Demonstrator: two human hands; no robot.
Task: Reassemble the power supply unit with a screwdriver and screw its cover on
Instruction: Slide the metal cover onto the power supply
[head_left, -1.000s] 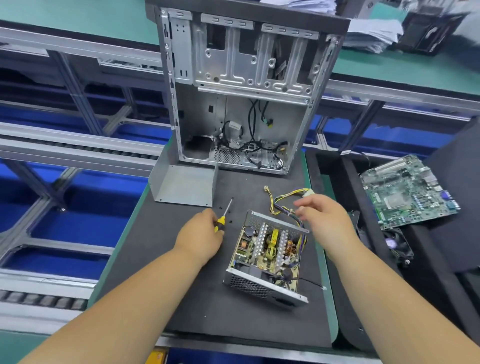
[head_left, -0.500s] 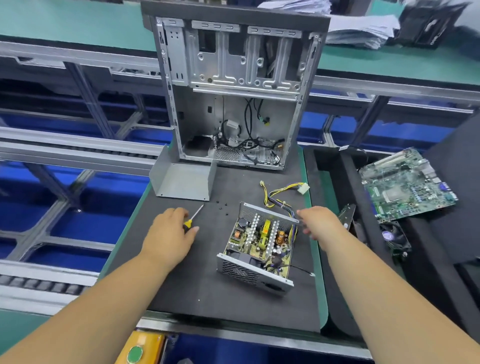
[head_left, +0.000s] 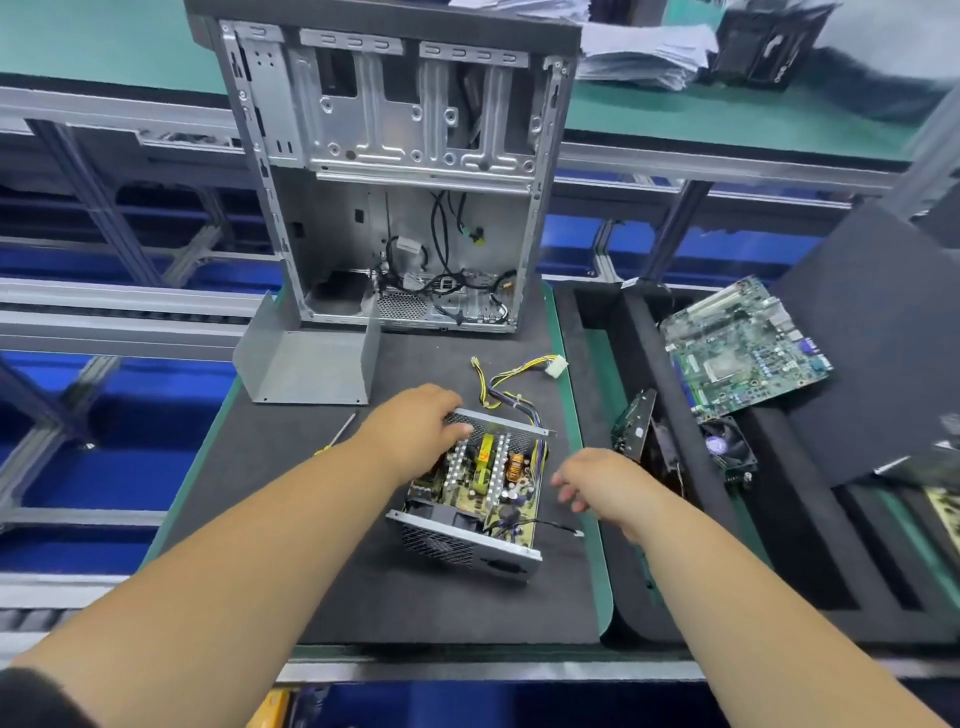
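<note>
The open power supply unit (head_left: 480, 488) lies on the black mat, its circuit board, heatsinks and yellow transformer exposed, with a cable bundle (head_left: 519, 376) trailing toward the back. My left hand (head_left: 415, 426) rests on its far left corner, fingers over the metal rim. My right hand (head_left: 597, 480) hovers just right of the unit, fingers apart and holding nothing. The screwdriver (head_left: 337, 434) lies on the mat to the left of my left forearm, partly hidden. The grey U-shaped metal cover (head_left: 306, 369) stands open side up at the back left of the mat.
An empty computer case (head_left: 395, 171) stands upright behind the mat (head_left: 291, 519). To the right, black foam trays hold a motherboard (head_left: 743, 348), a cooler fan (head_left: 727, 447) and an expansion card (head_left: 634, 421). Conveyor rails run on the left.
My left hand has let go of the screwdriver, which now lies on the mat, and moved right onto the power supply's far corner. My right hand has dropped back beside the unit.
</note>
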